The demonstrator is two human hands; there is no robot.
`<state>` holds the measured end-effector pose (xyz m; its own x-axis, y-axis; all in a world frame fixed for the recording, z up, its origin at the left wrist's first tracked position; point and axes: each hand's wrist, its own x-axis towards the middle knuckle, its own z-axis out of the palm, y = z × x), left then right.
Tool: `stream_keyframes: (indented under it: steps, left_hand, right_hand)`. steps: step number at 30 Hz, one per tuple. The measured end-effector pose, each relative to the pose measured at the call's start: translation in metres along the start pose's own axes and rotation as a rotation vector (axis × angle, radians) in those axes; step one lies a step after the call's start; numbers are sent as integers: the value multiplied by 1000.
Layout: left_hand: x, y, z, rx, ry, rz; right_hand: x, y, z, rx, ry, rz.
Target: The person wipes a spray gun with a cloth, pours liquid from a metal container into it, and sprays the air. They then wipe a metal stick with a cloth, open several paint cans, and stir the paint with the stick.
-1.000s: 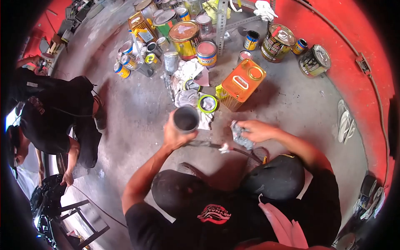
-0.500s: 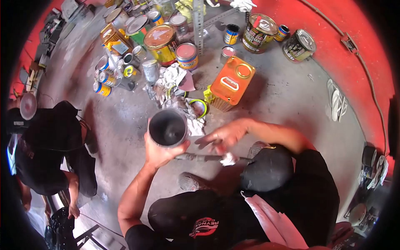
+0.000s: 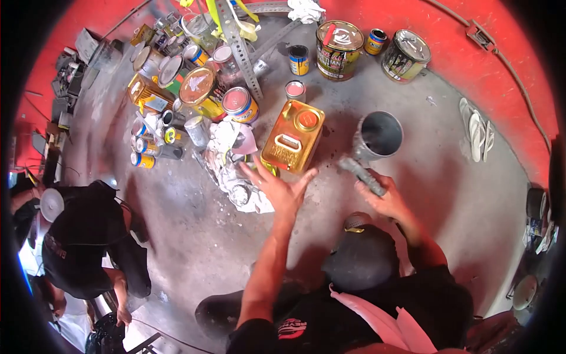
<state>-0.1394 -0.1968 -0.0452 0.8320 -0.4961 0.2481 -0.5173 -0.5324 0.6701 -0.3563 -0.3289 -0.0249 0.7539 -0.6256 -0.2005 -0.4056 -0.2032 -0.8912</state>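
Gone from the splayed, empty left hand (image 3: 286, 193), the cup (image 3: 378, 138) stands near the gold can (image 3: 293, 137), right hand (image 3: 389, 200) clasping a rod (image 3: 363, 176).

Head view — forward and down (wide)

1. A workshop, apparently for paint work.
2. Tins (image 3: 199, 85), several with smeared lids, crowd the floor (image 3: 194, 242), near a gold can (image 3: 293, 138) and a dark pot (image 3: 380, 134).
3. That floor is bare, grey, stained and spotted.
4. Crumpled rags (image 3: 224, 168) lie beside the tins.
5. A cable (image 3: 451, 14) runs along the red wall (image 3: 377, 12).
6. A co-worker (image 3: 85, 236) crouches over a black part (image 3: 106, 335).
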Motion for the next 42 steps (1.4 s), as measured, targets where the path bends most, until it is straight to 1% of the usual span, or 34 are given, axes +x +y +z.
stream_keyframes:
  steps: [1,2,3,4,6,7,8,10,11,12,14,15,16,17,18,20,21,22,23,24,25,26,27,28,29,30,32,34,35,38,42]
  left_hand:
    - [6,-11,15,11,-3,14]
    - [9,-23,27,-43,-3,84]
    - [7,-33,34,-99,-8,152]
    - [10,-43,40,-96,-25,171]
    - [21,-52,51,-179,-29,286]
    - [20,-42,51,-250,12,204]
    - [23,-39,55,-422,19,235]
    - [26,-46,54,-488,-29,198]
    - [29,-51,50,-422,-70,213]
    - [36,-50,44,-352,-102,233]
    - [44,-47,34,-402,-136,229]
    - [49,-42,25,-330,-217,272]
    - [53,-29,14,-254,-297,312]
    - [57,-16,4,-147,-346,366]
    - [58,-12,0,-147,-347,364]
    - [66,-9,-4,-149,-538,444]
    - [71,0,-7,-92,-592,535]
    - [75,12,-7,-94,-596,533]
    - [79,24,-7,-62,-670,575]
    - [83,33,-6,-29,-743,616]
    - [86,37,-3,-45,-790,579]
    - [91,42,0,-43,-789,570]
    - [95,47,3,-36,-836,589]
    - [99,53,7,-31,-885,606]
    - [104,60,13,-35,-887,594]
    - [110,70,19,-3,-910,598]
    - [122,82,33,26,-938,595]
    - [133,98,50,61,-1036,668]
    - [134,108,59,109,-1105,640]
    - [139,125,87,158,-1154,668]
    - [143,138,102,195,-1204,651]
  right_hand:
    - [6,19,-5,-11,88,28]
    - [4,31,-7,-22,172,75]
    - [7,28,-14,-46,155,177]
    - [10,35,-16,-30,172,187]
    - [14,54,-16,-121,273,28]
    - [16,64,-15,-62,292,-51]
    - [16,74,-14,-57,332,-28]
    - [18,85,-17,-154,330,-184]
    - [18,85,-22,-160,307,-126]
    - [20,90,-27,-156,323,-119]
    - [28,101,-38,-267,292,-129]
    - [30,96,-48,-331,285,-120]
    - [35,96,-57,-328,287,-119]
    - [43,99,-67,-394,248,-111]
    - [50,102,-75,-462,207,-103]
    - [68,107,-84,-512,228,-98]
    - [76,102,-89,-534,202,-84]
    - [83,101,-95,-557,175,-71]
    - [92,115,-96,-619,118,-8]
    - [95,120,-96,-620,113,-7]
    - [99,125,-95,-751,91,-21]
    - [103,130,-96,-881,70,-38]
    - [104,133,-97,-880,61,-41]
    - [102,133,-99,-885,3,-33]
    - [99,134,-101,-892,-58,-23]
    - [97,129,-103,-894,-71,-23]
    - [92,119,-107,-919,-137,98]
    - [89,134,-113,-945,-102,87]
    - [86,142,-119,-969,-62,74]
    - [78,139,-132,-995,-7,134]
    - [72,163,-141,-1030,-17,170]
